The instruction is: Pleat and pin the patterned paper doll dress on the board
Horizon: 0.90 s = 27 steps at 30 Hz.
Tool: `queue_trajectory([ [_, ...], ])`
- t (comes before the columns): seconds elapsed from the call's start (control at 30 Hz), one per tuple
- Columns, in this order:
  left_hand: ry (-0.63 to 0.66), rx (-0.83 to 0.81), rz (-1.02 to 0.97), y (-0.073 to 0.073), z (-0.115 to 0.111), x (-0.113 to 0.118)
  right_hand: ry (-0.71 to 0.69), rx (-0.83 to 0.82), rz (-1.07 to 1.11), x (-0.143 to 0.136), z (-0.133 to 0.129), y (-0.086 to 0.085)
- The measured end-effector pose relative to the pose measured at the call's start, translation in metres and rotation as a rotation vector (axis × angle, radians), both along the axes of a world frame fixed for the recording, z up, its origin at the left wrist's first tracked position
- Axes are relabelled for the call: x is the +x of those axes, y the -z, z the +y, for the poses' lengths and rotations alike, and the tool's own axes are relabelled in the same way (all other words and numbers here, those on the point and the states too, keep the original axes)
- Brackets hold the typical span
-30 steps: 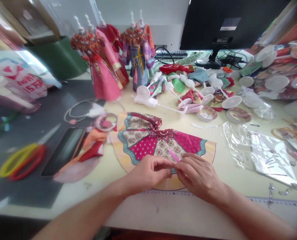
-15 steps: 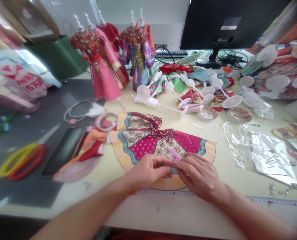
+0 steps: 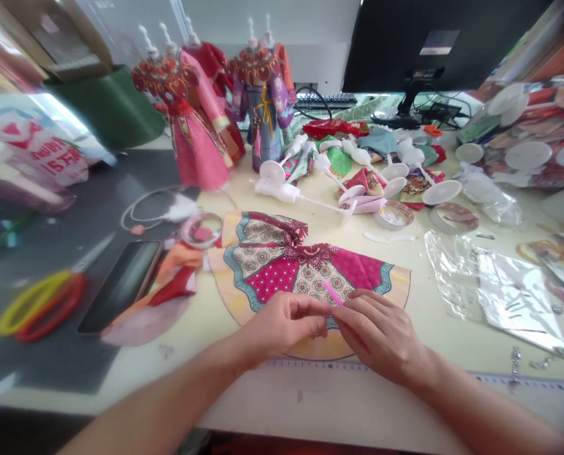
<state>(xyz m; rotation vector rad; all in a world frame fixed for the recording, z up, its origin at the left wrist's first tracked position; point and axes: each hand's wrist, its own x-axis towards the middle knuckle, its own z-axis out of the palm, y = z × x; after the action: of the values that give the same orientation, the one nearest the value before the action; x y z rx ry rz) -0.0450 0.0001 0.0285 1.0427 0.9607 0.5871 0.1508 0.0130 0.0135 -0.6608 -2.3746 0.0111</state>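
Note:
A patterned fan-shaped cloth (image 3: 272, 278) in magenta, cream and teal lies spread on the table, gathered at its top middle. Over its lower part, my left hand (image 3: 291, 322) is closed in a pinch; what it pinches is too small to make out. Against its fingertips rests my right hand (image 3: 377, 328), fingers bent around a thin pink tool (image 3: 333, 294) whose tip points up and to the left. A ruler (image 3: 310, 364) runs along the cloth's lower edge, partly hidden by both hands.
Yellow and red scissors (image 3: 57, 297), a phone (image 3: 123, 284) and an orange cloth (image 3: 177, 262) lie at left. Dressed doll stands (image 3: 196, 133) rise behind. Small white stands with fabrics (image 3: 367, 183), tape rolls (image 3: 454, 218) and a silvery bag (image 3: 519, 303) lie at right.
My right hand has shifted very slightly, and more of the pink tool shows beneath its fingers. My left hand and the cloth have stayed in place.

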Motion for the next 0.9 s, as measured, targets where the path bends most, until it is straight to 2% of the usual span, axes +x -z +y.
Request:
queue_trajectory([
  [0.27, 0.003, -0.02, 0.007, 0.0005, 0.0011, -0.0006, 0.014, -0.018, -0.029, -0.0024, -0.0003, -0.0021],
  [0.6, 0.013, 0.151, 0.143, -0.0027, -0.0004, 0.0029, -0.021, -0.003, -0.017, -0.0026, 0.0002, 0.0014],
  [0.77, -0.011, -0.044, 0.022, -0.0006, -0.0004, 0.0, -0.007, -0.002, -0.009, -0.0039, -0.0003, 0.0005],
  [0.9, -0.026, -0.056, 0.019, -0.0001, -0.0004, -0.0001, -0.02, -0.02, -0.023, -0.0046, -0.0009, -0.0002],
])
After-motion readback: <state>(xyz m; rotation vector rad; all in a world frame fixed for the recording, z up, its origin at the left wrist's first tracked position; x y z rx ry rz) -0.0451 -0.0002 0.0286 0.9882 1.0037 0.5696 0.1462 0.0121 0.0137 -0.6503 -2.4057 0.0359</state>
